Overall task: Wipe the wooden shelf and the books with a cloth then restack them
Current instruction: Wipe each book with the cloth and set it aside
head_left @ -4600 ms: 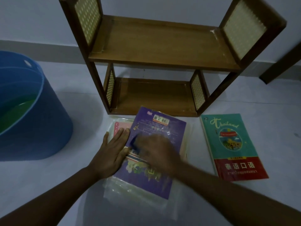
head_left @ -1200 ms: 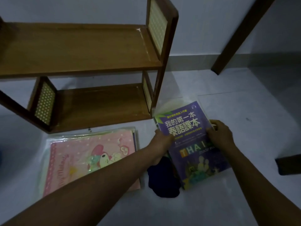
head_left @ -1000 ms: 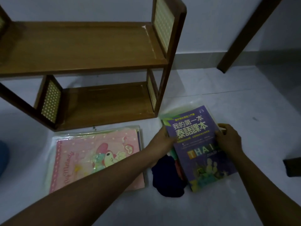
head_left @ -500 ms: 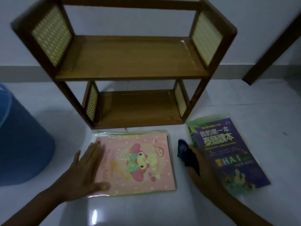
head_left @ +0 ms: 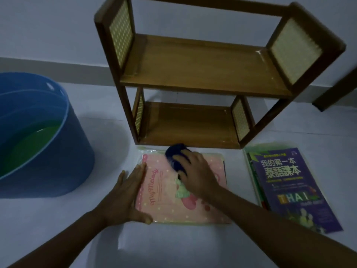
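A pink book point(head_left: 164, 198) in a clear plastic cover lies flat on the floor in front of the wooden shelf point(head_left: 202, 74). My left hand point(head_left: 127, 192) lies flat with straight fingers along the book's left edge. My right hand point(head_left: 195, 173) holds a dark blue cloth point(head_left: 176, 153) pressed on the top part of the pink cover. Both shelf boards are bare. To the right lies a purple Thai language book point(head_left: 289, 188) on top of a green book whose edge shows at its left.
A large blue tub point(head_left: 48, 155) holding greenish water stands on the floor at the left. The shelf stands against a pale wall. A dark wooden leg point(head_left: 336, 84) slants at the far right. Pale floor lies below the books.
My right hand has carried the blue cloth from beside the purple book onto the pink book. My left hand stays pressed on the pink book's left edge.
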`<state>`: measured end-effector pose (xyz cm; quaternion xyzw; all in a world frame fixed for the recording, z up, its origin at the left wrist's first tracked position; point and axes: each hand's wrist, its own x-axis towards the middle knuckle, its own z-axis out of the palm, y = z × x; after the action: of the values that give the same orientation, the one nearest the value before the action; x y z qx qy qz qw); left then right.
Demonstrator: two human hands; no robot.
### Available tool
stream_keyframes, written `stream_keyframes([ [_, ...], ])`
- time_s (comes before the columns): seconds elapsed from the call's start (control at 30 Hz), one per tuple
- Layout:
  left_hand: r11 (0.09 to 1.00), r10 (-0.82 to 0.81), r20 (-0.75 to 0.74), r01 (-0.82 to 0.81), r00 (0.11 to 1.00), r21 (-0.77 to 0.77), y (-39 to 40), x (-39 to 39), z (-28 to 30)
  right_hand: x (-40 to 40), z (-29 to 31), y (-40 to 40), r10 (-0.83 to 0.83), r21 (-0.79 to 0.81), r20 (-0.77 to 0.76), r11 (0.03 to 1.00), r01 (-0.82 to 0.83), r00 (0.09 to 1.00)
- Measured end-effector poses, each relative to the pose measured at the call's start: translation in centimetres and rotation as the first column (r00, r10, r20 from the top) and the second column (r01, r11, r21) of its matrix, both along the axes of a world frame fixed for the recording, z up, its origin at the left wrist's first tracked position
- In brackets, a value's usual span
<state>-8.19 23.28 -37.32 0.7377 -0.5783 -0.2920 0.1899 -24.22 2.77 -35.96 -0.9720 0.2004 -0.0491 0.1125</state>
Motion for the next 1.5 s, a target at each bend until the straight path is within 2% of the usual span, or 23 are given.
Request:
stream_keyframes([
  [0.07,0.999,0.031,-0.034,-0.031,0.999,0.012,0.3,-0.1,-0.2,0.5,-0.1,2.5,-0.019,-0.065,-0.003,0.998,0.019,1.0],
  [0.17,0.999,0.027,0.046,-0.025,0.999,-0.039,0.7,0.0,-1.1,0.2,0.4,10.1,0.451,0.037,-0.017,0.892,-0.45,0.892],
  [0.23,0.998,0.035,0.063,-0.032,0.997,-0.047,0.7,0.1,-1.1,0.2,1.8,8.8,0.553,0.125,0.003,0.826,-0.549,0.833],
  [0.27,0.999,0.035,0.046,-0.033,0.998,-0.041,0.6,0.0,-0.8,0.2,1.8,6.4,0.47,0.128,0.028,0.874,-0.47,0.882],
  [0.33,0.999,0.006,0.019,-0.005,1.0,-0.038,0.5,-0.2,-0.5,-1.1,0.9,0.9,0.128,0.157,0.018,0.979,-0.13,0.992],
  [0.37,0.999,0.001,0.025,0.0,1.0,-0.04,0.5,-0.2,-0.5,-2.4,0.5,-1.6,-0.051,0.155,0.03,0.987,0.046,0.998],
  [0.43,1.0,0.005,0.054,-0.004,0.999,-0.027,0.6,-0.3,-0.7,-4.2,-0.2,-2.0,-0.221,0.14,0.038,0.967,0.214,0.975],
  [0.47,1.0,0.007,0.073,-0.006,0.997,-0.021,0.5,-0.3,-0.8,-4.6,-0.6,0.0,-0.184,0.116,0.037,0.977,0.179,0.982],
  [0.53,1.0,0.009,0.108,-0.007,0.994,-0.015,0.6,-0.1,-1.2,-5.5,-1.2,5.8,0.097,0.114,0.089,0.988,-0.106,0.991],
  [0.6,1.0,-0.011,0.142,0.013,0.99,-0.013,0.6,0.0,-1.1,-7.0,-0.9,8.7,0.378,0.162,0.074,0.909,-0.385,0.923],
  [0.63,1.0,-0.031,0.157,0.031,0.987,-0.003,0.6,-0.1,-1.1,-7.8,-0.7,8.0,0.402,0.177,0.076,0.895,-0.409,0.912],
  [0.67,0.999,-0.044,0.171,0.043,0.984,0.005,0.6,-0.1,-1.1,-8.8,-0.9,6.5,0.347,0.184,0.088,0.915,-0.358,0.934],
  [0.73,0.999,-0.046,0.194,0.04,0.98,0.03,0.7,0.0,-1.0,-11.5,-1.2,2.4,0.069,0.212,0.121,0.973,-0.094,0.99],
  [0.8,0.998,-0.045,0.258,0.031,0.965,0.058,0.6,0.1,-0.5,-14.6,-1.3,-1.4,-0.235,0.206,0.1,0.956,0.211,0.967],
  [0.87,0.995,-0.096,0.412,0.078,0.906,0.06,-0.1,-0.8,0.7,-17.1,-2.1,-3.6,-0.396,0.191,-0.034,0.898,0.395,0.917],
  [0.9,0.991,-0.133,0.442,0.12,0.887,0.057,-0.7,-1.8,1.2,-17.8,-2.9,-4.0,-0.429,0.17,-0.075,0.884,0.436,0.9],
  [1.0,0.976,-0.214,0.324,0.212,0.921,0.041,-2.3,-6.3,1.2,-18.9,-5.3,-3.3,-0.424,0.11,-0.127,0.892,0.438,0.897],
  [1.1,0.96,-0.265,0.455,0.279,0.85,0.037,-2.4,-7.9,0.2,-18.8,-5.7,-3.2,-0.456,0.107,-0.105,0.878,0.466,0.884],
  [1.17,0.928,-0.297,0.492,0.368,0.819,-0.052,-2.1,-7.4,0.6,-18.7,-5.6,-3.4,-0.45,0.104,-0.105,0.882,0.46,0.887],
  [1.23,0.897,-0.262,0.43,0.383,0.864,-0.221,-2.4,-7.3,3.0,-18.9,-5.7,-3.6,-0.43,0.127,-0.11,0.888,0.442,0.896],
  [1.33,0.894,-0.09,0.385,0.244,0.918,-0.374,-4.5,-6.7,9.0,-19.2,-5.8,-3.7,-0.421,0.147,-0.126,0.888,0.436,0.898],
  [1.43,0.87,0.154,0.09,-0.092,0.984,-0.484,-6.0,-7.1,13.4,-19.2,-5.3,-3.8,-0.438,0.22,-0.127,0.863,0.456,0.89],
  [1.5,0.85,0.297,-0.139,-0.328,0.945,-0.412,-6.8,-8.1,13.5,-18.9,-4.5,-3.6,-0.464,0.361,-0.074,0.813,0.457,0.883],
])
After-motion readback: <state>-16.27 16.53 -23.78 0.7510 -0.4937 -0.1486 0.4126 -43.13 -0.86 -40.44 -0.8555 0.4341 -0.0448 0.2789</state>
